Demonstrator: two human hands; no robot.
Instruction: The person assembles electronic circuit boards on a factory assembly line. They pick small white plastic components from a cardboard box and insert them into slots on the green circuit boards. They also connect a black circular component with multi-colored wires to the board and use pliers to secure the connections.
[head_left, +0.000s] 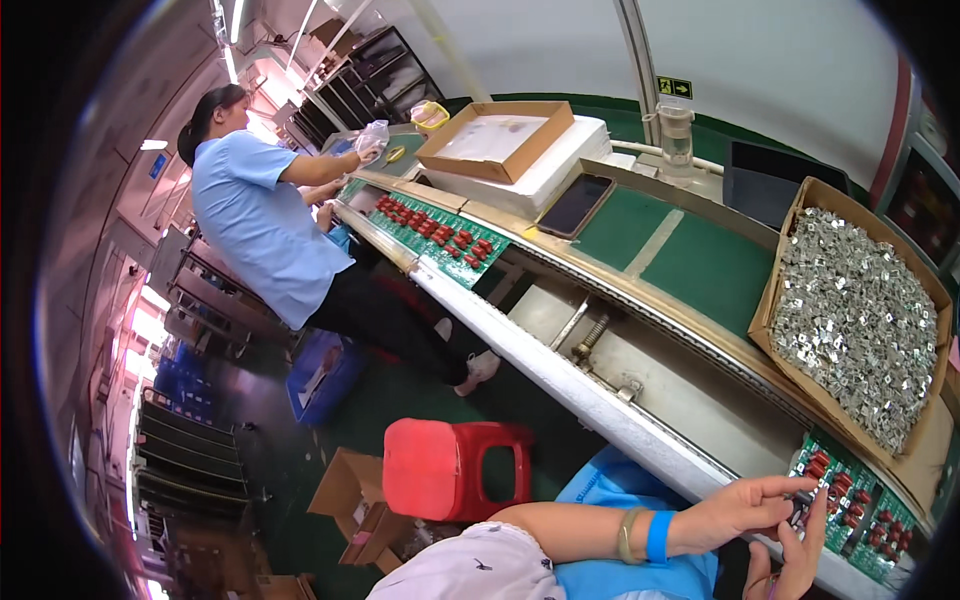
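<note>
My left hand (735, 517), with a bangle and a blue band at its wrist, reaches over the near end of the conveyor. Its thumb and index finger pinch a small dark component (801, 504). Close against it, my right hand (798, 562) has its thumb and finger drawn together around the same spot; what they grip is too small to make out. Just beyond the fingers lies a green circuit board (862, 548) with rows of red components. To the right of the board, a cardboard box (762, 318) holds a heap of small silvery metal pieces (855, 320).
Another populated circuit board (435, 235) sits farther up the conveyor rail (560, 375), near a co-worker (265, 215) in a blue shirt. A phone-like dark tablet (577, 205), a shallow carton (497, 140) and a clear bottle (676, 140) line the far side. A red stool (440, 468) stands left.
</note>
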